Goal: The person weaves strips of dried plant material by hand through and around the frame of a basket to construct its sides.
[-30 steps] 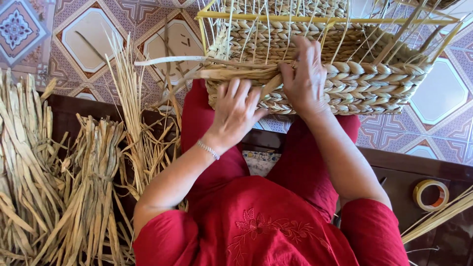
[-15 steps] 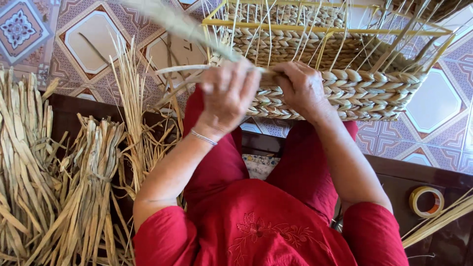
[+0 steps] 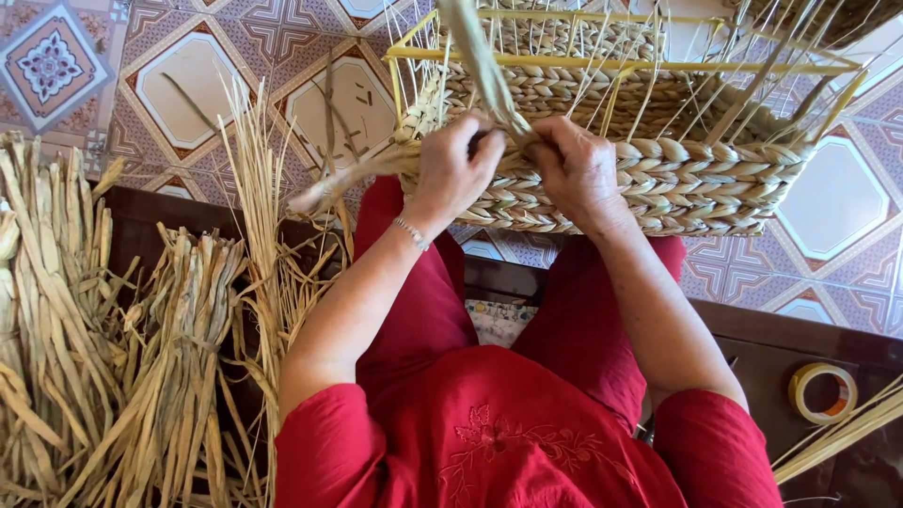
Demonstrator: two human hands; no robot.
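A half-woven straw basket (image 3: 696, 179) on a yellow wire frame (image 3: 602, 64) rests on my knees, its upright strands sticking out. My left hand (image 3: 456, 169) pinches a flat dried reed strip (image 3: 480, 56) against the basket's near wall; the strip rises over the rim, and another loose end (image 3: 339, 183) trails out to the left. My right hand (image 3: 578, 169) presses on the braided wall right beside the left, fingers curled onto the weave. The two hands nearly touch.
Bundles of dried reeds (image 3: 103, 357) lie on the left over a dark low surface. A roll of tape (image 3: 821, 391) sits at the lower right, with more straw stalks (image 3: 837, 437) near it. Patterned floor tiles (image 3: 188, 89) lie beyond.
My left hand has moved up from the basket's lower wall to its top edge and taken the reed strip, lifting it upward. The right hand stays on the weave, shifted slightly left.
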